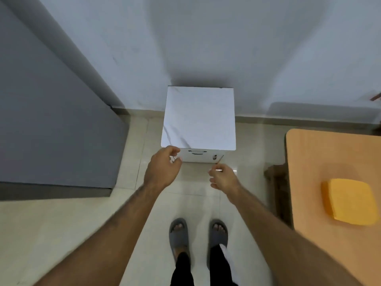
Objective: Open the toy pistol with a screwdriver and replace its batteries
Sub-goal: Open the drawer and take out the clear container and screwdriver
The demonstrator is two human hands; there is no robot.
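The person is standing over a white marble-patterned square cabinet point(199, 118). The left hand point(162, 168) is hovering at its front corner, fingers curled loosely, holding nothing I can make out. The right hand point(221, 176) is pinching a thin stick-like screwdriver point(219, 159), pointing away from it toward the cabinet front. To the right hand's right sits an orange wooden worktop point(309, 162) carrying a yellow rounded box point(350, 201).

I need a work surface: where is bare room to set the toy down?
The white box top is bare. The orange table has room left of the yellow block. Floor tiles between hands and feet are open.
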